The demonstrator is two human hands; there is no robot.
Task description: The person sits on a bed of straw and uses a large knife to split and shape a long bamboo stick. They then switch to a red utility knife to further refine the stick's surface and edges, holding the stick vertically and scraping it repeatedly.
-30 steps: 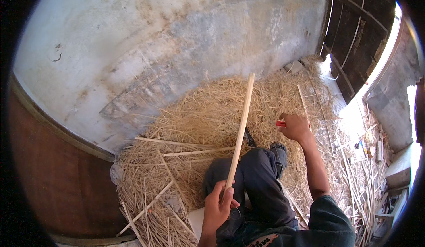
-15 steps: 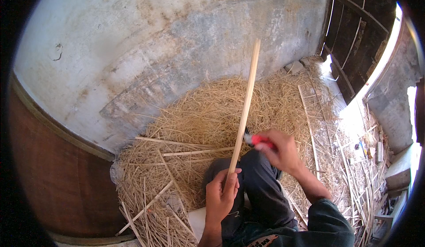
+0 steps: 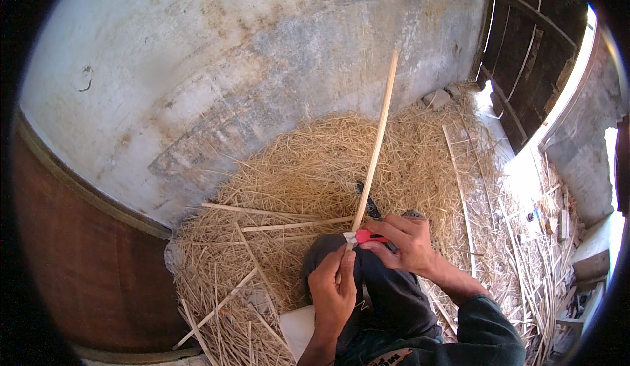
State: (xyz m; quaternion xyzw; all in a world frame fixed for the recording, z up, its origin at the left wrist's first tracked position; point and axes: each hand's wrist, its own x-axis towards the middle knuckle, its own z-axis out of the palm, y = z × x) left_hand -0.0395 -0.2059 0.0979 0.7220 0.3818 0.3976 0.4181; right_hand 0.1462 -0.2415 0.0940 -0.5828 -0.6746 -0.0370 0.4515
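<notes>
A long, pale wooden strip [image 3: 377, 153] rises at a slight tilt from my lap toward the wall. My left hand [image 3: 333, 284] is closed around its lower end, above my left knee. In my right hand [image 3: 403, 243] is a red utility knife [image 3: 369, 235], the fingers wrapped round its body. Its short blade lies across the strip just above my left thumb and touches it. Part of the knife's handle is hidden by my right fingers.
Straw and shavings [image 3: 308, 162] cover the floor around my legs. Several loose wooden strips [image 3: 295, 223] lie on the straw, more at the right. A stained wall [image 3: 262, 58] stands ahead, a brown panel [image 3: 92, 254] at left, a dark plank door [image 3: 535, 51] at far right.
My right hand has brought the knife down and left onto the strip near my left hand. The strip's top has tipped slightly right.
</notes>
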